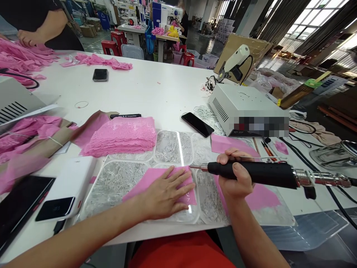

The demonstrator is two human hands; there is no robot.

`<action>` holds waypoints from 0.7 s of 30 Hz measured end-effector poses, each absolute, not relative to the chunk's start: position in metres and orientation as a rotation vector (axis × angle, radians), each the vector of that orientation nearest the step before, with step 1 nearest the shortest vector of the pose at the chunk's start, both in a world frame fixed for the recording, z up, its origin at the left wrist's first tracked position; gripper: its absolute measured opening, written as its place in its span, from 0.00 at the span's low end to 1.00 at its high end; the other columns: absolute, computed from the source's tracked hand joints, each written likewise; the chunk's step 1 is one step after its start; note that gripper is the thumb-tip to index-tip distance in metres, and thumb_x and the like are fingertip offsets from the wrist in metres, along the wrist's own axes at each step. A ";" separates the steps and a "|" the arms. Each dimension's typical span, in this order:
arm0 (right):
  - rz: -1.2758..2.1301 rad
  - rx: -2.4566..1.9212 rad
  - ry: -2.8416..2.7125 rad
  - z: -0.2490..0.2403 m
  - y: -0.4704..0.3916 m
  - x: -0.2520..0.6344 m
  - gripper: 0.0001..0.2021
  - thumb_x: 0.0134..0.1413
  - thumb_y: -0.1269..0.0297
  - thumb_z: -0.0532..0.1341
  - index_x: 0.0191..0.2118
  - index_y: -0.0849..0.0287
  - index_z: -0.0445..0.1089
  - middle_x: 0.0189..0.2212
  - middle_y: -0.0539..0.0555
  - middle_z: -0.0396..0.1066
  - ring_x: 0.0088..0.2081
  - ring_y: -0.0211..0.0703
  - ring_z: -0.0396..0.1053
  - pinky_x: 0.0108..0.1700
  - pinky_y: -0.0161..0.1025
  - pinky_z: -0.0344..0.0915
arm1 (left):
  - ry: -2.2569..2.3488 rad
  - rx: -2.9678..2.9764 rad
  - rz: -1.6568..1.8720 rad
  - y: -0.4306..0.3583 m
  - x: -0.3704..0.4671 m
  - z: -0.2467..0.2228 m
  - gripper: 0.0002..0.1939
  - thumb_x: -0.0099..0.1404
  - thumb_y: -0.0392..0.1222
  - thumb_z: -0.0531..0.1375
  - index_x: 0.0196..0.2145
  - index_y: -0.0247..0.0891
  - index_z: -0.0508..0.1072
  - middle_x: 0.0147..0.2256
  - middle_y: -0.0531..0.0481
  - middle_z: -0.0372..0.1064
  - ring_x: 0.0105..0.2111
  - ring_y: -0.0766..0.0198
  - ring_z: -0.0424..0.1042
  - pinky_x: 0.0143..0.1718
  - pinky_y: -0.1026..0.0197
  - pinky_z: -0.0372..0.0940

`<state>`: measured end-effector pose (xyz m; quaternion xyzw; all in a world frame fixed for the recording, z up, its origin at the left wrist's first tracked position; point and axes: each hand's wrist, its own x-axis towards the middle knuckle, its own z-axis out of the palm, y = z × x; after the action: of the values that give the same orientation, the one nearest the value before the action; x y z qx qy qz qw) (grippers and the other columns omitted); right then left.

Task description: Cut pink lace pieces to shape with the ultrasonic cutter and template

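My left hand [164, 193] lies flat with fingers spread, pressing a pink fabric piece [143, 182] onto a clear, marbled sheet with rounded panels [108, 182]. In my right hand [237, 178] is a black corded handpiece [267, 173], held level, with fingers wrapped around its front part. Its thin metal tip [196, 167] points left and reaches the upper right corner of the fabric; whether it touches I cannot tell. Behind my left hand sits a stack of pink lace fabric [125, 136]. More pink fabric [260, 197] lies on the sheet right of and below my right hand.
A grey control box [248, 108] stands at the back right, a black phone [197, 124] beside it. Cables [309, 163] and a glass jar [334, 154] are at the right. A white power bank [72, 178] lies left. Across the table, a person [41, 26] handles pink fabric.
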<state>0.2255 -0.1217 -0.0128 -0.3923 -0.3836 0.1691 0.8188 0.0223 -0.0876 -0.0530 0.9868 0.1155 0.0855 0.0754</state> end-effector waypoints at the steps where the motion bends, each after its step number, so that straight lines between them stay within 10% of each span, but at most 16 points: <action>1: 0.358 -0.833 -0.819 -0.013 -0.121 0.225 0.07 0.42 0.66 0.59 0.32 0.58 0.69 0.31 0.51 0.67 0.24 0.35 0.64 0.29 0.40 0.63 | 0.347 2.957 0.248 -0.088 0.022 -0.053 0.31 0.70 0.60 0.50 0.65 0.42 0.56 0.66 0.41 0.49 0.67 0.52 0.48 0.66 0.44 0.42; 21: 0.400 -0.869 -0.726 0.000 -0.122 0.214 0.06 0.35 0.66 0.58 0.26 0.58 0.67 0.27 0.49 0.65 0.23 0.36 0.60 0.28 0.40 0.59 | 0.558 2.951 0.219 -0.112 -0.017 -0.024 0.30 0.72 0.58 0.49 0.63 0.37 0.58 0.65 0.44 0.53 0.67 0.52 0.48 0.67 0.44 0.44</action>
<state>0.2143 -0.1222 -0.0004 -0.4091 -0.3414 0.1881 0.8250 -0.0172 -0.1120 -0.0241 0.9779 0.1849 0.0724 0.0652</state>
